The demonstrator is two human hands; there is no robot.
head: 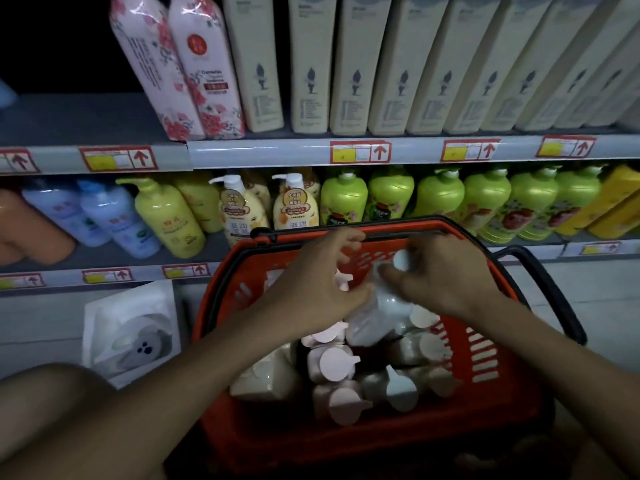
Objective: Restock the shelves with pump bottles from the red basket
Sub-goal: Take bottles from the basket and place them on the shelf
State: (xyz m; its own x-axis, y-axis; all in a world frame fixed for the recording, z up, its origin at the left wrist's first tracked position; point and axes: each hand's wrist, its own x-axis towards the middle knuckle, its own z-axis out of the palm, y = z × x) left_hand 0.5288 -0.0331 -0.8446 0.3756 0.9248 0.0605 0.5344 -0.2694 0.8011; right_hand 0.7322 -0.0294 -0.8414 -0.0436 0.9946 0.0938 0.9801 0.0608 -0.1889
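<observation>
Frame centre: left hand (322, 278) and right hand (440, 275) both grasp one pale pump bottle (384, 303) over the red basket (242, 296). Bottle blurred, fingers hide its label; more bottles (341, 367) lie beneath.

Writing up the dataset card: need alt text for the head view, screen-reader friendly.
Both hands reach into a red basket of pump bottles: the right hand and left hand grasp a pale bottle between them. Behind stand shelves of green bottles and tall cream bottles.
</observation>
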